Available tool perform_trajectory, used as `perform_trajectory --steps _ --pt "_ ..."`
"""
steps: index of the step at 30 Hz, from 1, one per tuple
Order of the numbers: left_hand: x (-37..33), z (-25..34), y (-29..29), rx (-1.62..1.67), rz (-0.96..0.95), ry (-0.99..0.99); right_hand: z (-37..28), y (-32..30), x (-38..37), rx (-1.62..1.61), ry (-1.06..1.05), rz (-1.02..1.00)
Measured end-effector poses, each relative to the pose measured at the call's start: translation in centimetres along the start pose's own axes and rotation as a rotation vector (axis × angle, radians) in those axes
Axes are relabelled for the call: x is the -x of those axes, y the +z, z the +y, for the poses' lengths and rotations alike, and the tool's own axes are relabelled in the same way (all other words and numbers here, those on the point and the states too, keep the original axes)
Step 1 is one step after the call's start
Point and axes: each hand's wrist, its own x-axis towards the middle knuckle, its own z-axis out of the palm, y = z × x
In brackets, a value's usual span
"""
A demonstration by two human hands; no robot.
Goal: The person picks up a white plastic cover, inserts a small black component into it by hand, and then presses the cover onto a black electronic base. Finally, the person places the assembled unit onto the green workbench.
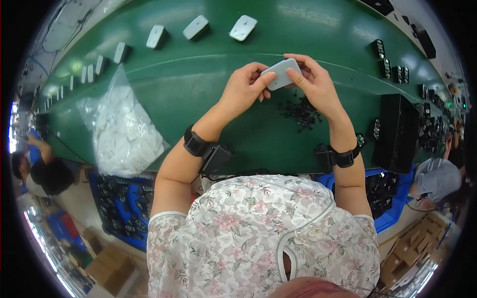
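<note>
Between my two hands, above the green work table (208, 79), I hold a flat white plastic case (281, 70) with rounded corners. My left hand (247, 84) grips its left end, the thumb lying on the upper face. At the other end my right hand (316, 82) closes on it, thumb pressed on top and fingers behind. What lies under the case is hidden. Just below my right hand is a loose pile of small black parts (304, 113). Similar white cases (243, 28) stand spaced out in a curved row along the far side.
A clear plastic bag (124, 131) of white pieces lies at the left. A black box (395, 131) stands at the right, near several small circuit boards (383, 68). Blue bins (131, 208) sit below the table edge. People are at both sides.
</note>
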Motion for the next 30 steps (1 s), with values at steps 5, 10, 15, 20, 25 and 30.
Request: perform_trajectory --steps 5,10,15,20,25,30 --pt "-0.7 0.5 1.8 -0.024 -0.074 0.007 -0.1 -1.0 1.4 0.093 -0.029 0.108" --pt "-3.5 0.2 3.4 0.019 -0.114 0.074 0.8 -2.6 1.7 0.122 -0.082 0.312" --pt "-11.3 -0.6 2.5 -0.076 -0.042 0.066 0.0 -5.2 3.3 0.449 -0.212 0.617" --pt "-17.0 -0.8 1.6 -0.16 0.055 -0.064 0.2 -3.8 7.2 0.726 -0.062 0.486" --pt "-17.3 0.2 1.3 -0.257 0.003 -0.135 2.2 -0.6 9.3 0.962 -0.109 0.211" --pt "-17.7 0.0 0.3 -0.315 -0.025 -0.214 3.5 0.1 9.0 0.914 -0.159 0.237"
